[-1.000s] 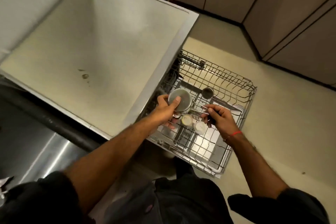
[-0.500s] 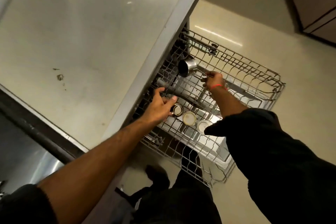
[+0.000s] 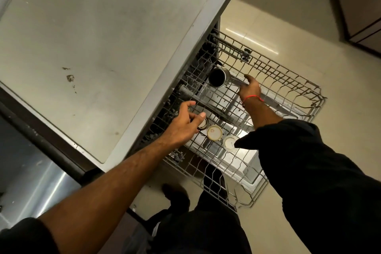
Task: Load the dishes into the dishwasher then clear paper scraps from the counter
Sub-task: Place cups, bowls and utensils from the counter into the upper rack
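The small pot point(image 3: 217, 78) has been moved to the rack's point(image 3: 296, 86) far edge, gripped by the right hand point(image 3: 249, 88); the left hand point(image 3: 185, 122), fingers apart, perhaps touches a cup point(image 3: 203, 123).

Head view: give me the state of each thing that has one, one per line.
Dishwasher rack: pulled out, partly loaded.
Small metal pot: lying on its side in the rack, mouth towards the camera.
Right hand: grips the pot's handle.
Left hand: fingers curled at a small jar, grip unclear.
Two capped jars: standing in the rack, side by side.
Counter: a few stains.
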`<state>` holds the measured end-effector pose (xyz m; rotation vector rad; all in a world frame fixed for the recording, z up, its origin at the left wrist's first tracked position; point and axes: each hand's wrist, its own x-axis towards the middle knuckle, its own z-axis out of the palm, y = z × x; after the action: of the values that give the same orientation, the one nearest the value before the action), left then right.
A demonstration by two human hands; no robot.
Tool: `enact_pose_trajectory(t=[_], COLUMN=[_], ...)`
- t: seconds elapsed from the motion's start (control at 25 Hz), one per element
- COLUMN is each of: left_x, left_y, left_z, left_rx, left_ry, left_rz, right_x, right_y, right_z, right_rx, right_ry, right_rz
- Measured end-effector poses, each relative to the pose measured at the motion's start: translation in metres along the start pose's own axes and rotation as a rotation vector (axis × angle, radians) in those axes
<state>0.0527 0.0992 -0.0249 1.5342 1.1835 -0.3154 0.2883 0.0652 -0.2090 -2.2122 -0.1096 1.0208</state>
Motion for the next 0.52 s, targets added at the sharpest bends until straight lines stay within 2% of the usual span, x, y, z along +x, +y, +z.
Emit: enact_pose_trajectory(t=[0.16, 0.28, 0.52], left_x=[-0.012, -0.025, -0.078], left_y=[-0.007, -0.013, -0.036], left_z=[-0.009, -0.020, -0.055], left_rx=[0.035, 0.049, -0.088], left_ry=[0.063, 0.190, 0.386], left_rz=[0.083, 0.190, 0.357], right_x=[-0.020, -0.059, -0.191], right_y=[0.003, -0.006, -0.063], right_z=[-0.003, 0.000, 0.029], right_rx=[0.101, 0.200, 0.399], right_ry=[0.010, -0.054, -0.234], right_rz=[-0.022, -0.081, -0.468])
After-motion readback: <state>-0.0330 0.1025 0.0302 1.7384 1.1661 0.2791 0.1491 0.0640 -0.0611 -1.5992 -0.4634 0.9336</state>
